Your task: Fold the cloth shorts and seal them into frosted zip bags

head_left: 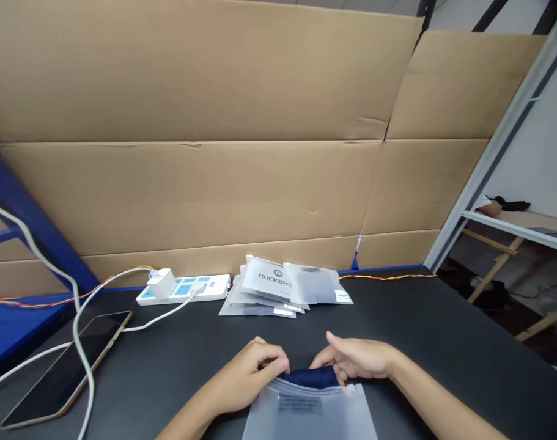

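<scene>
A frosted translucent zip bag lies at the bottom middle of the head view, its mouth toward the cardboard. Dark navy folded cloth shows at the mouth, partly inside; the rest is hidden by the bag. My left hand is closed, thumb and fingers pinching the bag's top left edge beside the cloth. On the other side, my right hand has its fingers curled against the cloth's right end at the bag's mouth. Its thumb is raised, and some fingertips are hidden behind the bag's edge.
Several similar bags, one printed "ROCKBRO", are piled at the back of the black table. A white power strip with plugs, a tablet-like device and a loose white cable occupy the left. Cardboard walls the back.
</scene>
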### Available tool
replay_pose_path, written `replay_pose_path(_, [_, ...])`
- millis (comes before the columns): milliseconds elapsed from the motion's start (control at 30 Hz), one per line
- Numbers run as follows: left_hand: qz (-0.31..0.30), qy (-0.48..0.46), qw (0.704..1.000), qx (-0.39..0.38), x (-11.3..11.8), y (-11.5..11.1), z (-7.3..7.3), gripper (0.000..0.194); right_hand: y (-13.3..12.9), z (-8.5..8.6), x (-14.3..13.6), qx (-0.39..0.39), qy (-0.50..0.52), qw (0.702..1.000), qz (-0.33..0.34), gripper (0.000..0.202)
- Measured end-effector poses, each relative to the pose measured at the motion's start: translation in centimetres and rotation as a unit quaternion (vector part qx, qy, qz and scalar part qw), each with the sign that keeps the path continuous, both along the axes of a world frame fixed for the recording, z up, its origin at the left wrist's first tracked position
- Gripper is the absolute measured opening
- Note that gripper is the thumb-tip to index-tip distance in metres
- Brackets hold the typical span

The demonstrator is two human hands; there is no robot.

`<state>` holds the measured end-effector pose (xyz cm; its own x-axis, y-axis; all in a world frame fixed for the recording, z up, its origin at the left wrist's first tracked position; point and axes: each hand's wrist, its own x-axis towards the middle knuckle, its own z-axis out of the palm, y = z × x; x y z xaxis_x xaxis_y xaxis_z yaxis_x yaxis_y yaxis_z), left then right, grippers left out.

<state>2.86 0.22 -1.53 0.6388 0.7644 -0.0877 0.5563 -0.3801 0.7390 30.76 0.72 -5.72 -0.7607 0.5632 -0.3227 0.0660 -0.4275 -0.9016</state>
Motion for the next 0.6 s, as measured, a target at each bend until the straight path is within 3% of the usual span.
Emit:
replay_pose_path(167, [0.012,0.017,1.000,0.005,-0.5,0.3,-0.2,0.040,0.0,0.6,-0.7,0.071,0.039,0.994,-0.071,0.060])
replay_pose_path(333, [0.011,0.001,1.000,0.008,-0.5,0.3,0.2,0.033,0.1,0.3,-0.7,0.054,-0.019,0.996,-0.073,0.078])
replay_pose_path(600, [-0.010,-0.014,1.000,0.018,-0.5,0.2,0.8,0.025,-0.6,1.2,-0.5,0.084,-0.047,0.995,-0.030,0.081])
